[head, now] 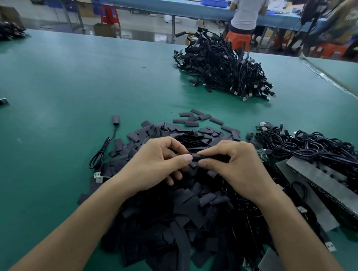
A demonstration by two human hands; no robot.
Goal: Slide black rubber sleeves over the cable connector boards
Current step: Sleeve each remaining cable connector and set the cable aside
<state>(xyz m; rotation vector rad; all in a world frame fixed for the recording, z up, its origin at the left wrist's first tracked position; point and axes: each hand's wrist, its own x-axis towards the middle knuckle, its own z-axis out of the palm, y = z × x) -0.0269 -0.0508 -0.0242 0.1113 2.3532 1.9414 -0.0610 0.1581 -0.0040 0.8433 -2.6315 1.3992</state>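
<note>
We see a long blue workbench point(138, 4), on it a blue plastic bin point(214, 2), beneath it a red plastic stool point(109, 14) and a brown cardboard box point(103, 29), before it a person in a white shirt point(247, 12)

Green table point(74, 87), sleeve heap point(171, 206), cable piles point(223, 68)

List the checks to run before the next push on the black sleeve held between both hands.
1. Left hand pinches one end of the black rubber sleeve: ok.
2. Right hand pinches its other end: ok.
3. Connector board lined up inside the sleeve: cannot tell, fingers hide it.
4. Sleeve held above the pile of flat black rubber sleeves: ok.
5. Trailing cable free of the tangle of black cables at the right: cannot tell.
</note>
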